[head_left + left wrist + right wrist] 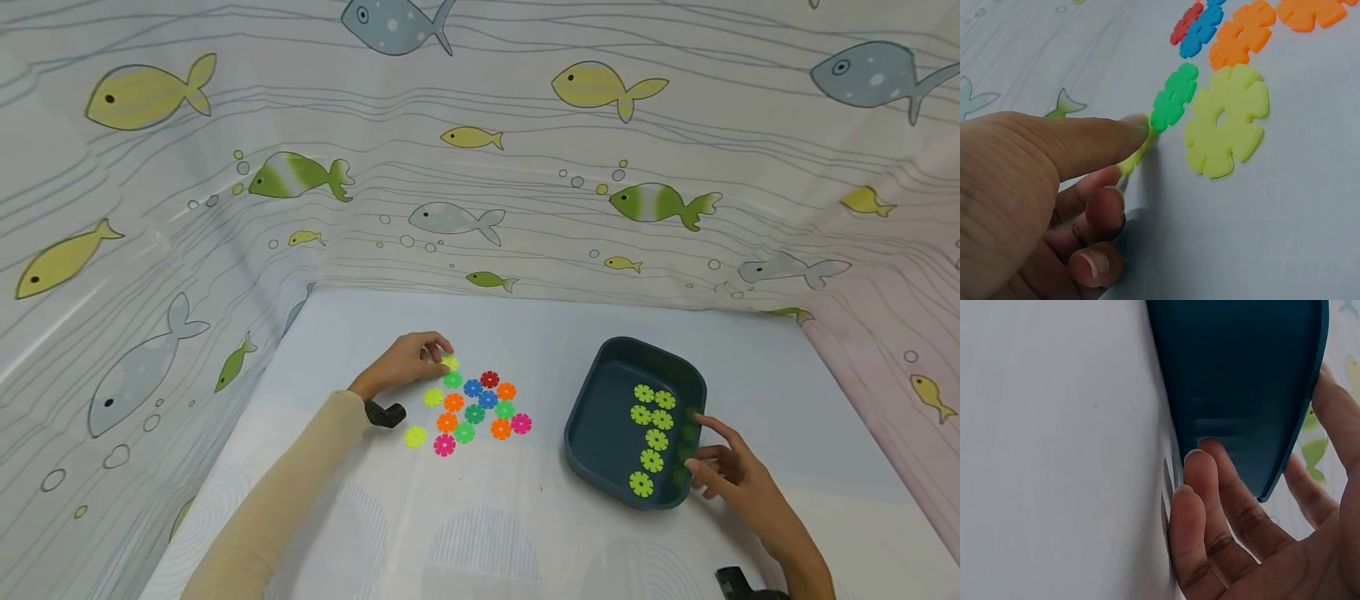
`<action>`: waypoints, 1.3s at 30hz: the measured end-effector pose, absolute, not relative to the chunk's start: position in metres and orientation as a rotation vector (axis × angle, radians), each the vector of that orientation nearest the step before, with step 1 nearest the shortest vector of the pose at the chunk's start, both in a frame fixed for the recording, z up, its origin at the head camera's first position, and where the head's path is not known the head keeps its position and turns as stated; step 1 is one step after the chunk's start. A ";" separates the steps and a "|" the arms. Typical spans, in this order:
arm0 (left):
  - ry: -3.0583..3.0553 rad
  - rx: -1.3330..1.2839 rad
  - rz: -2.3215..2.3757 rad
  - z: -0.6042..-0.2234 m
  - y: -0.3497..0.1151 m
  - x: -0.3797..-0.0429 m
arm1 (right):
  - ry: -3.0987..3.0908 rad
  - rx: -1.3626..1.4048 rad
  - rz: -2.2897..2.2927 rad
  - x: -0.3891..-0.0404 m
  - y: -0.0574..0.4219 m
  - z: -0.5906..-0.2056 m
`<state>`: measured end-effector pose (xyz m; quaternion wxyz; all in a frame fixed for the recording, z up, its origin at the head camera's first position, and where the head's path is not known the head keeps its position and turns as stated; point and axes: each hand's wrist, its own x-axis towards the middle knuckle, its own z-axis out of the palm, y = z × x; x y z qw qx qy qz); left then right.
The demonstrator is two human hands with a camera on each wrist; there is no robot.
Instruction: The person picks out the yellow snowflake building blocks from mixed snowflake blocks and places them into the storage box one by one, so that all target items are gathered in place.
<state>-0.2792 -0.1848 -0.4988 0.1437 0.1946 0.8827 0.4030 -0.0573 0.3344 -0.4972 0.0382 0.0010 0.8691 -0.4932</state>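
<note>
My left hand [405,360] pinches a yellow flower-shaped plastic disc [1137,154] between thumb and forefinger at the far left of a loose group of discs. A green disc [1174,97] lies right by the thumb tip, and another yellow disc [1247,125] lies closer to the wrist camera. On the right, my right hand [738,479] holds the right wall of a dark blue tray [600,479], with thumb and forefinger at the rim and the other fingers against the outside. Several yellow discs [656,440] lie inside the tray, along its right half.
Orange [501,429], pink [444,445], blue [472,387], red [490,379] and green discs lie spread on the white table cover [487,517], left of the tray. A fish-patterned curtain [465,175] rises behind and at both sides.
</note>
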 end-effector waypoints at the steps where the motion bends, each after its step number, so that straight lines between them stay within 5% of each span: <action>1: 2.546 0.556 1.161 -0.499 -0.184 -0.280 | 2.663 0.002 -1.517 -0.057 0.335 -0.497; 39: 2.485 0.548 1.241 -0.494 -0.182 -0.281 | 2.672 0.023 -1.520 -0.057 0.333 -0.498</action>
